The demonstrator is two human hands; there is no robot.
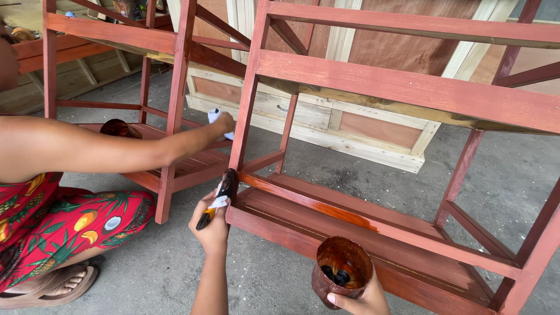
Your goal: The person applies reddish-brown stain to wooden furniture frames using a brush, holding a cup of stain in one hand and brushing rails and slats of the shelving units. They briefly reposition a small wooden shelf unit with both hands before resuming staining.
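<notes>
A dark-bristled paintbrush with a white-wrapped handle is gripped in the closed left hand, bristles against the red-stained wooden shelf frame. A stain-coated brown plastic cup is clasped by the right hand, beside the lower rail. Another person's hand holds a white cloth nearby.

Left hand fist-closed and raised, right hand cupped low

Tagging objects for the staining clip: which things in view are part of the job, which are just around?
In use: paintbrush in left hand; stain cup in right hand; red-stained wooden rack.

Around: co-worker's arm with a rag on second rack; second cup; pale panelled frame.
</notes>
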